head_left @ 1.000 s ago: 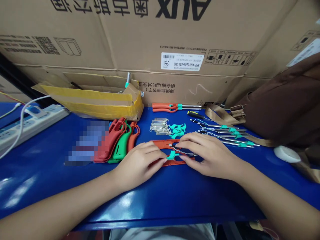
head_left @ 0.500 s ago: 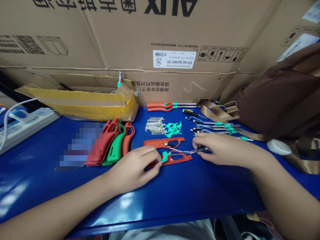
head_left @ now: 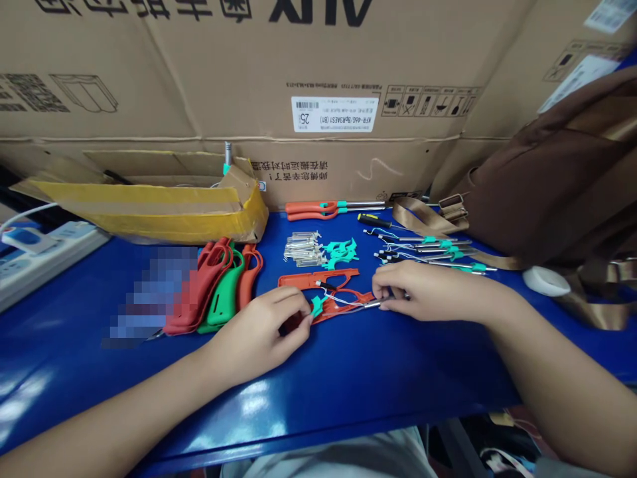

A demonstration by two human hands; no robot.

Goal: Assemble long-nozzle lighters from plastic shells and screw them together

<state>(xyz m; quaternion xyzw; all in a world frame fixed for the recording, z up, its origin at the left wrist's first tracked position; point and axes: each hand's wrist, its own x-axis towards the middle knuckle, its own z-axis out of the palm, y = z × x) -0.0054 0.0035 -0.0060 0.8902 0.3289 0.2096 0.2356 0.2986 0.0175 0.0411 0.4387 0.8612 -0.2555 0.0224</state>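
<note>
My left hand (head_left: 271, 325) is closed over the handle end of an orange lighter casing half (head_left: 355, 299), its fingertips against a turquoise trigger (head_left: 317, 305) seated there. My right hand (head_left: 415, 289) pinches a thin metal lighter tube (head_left: 373, 304) at the casing's right end. White wires run from the tube to a small black igniter part (head_left: 326, 285). Just beyond lies a second orange casing half (head_left: 298, 279). Past it are a pile of clear and metal lighter parts (head_left: 303, 249) and several loose turquoise triggers (head_left: 341, 253).
Red, green and orange lighter handles (head_left: 223, 292) lie left. Several wired metal tubes (head_left: 438, 249) and a screwdriver (head_left: 373, 220) are right. Assembled orange lighters (head_left: 311, 210) lie behind. A taped cardboard box (head_left: 164, 212), power strip (head_left: 60, 255), tape roll (head_left: 547, 281) and brown bag (head_left: 542, 179) surround the area.
My right hand has brought the metal tube leftward and down onto the right end of the casing half. My left hand stays at the trigger. The whole view has shifted slightly.
</note>
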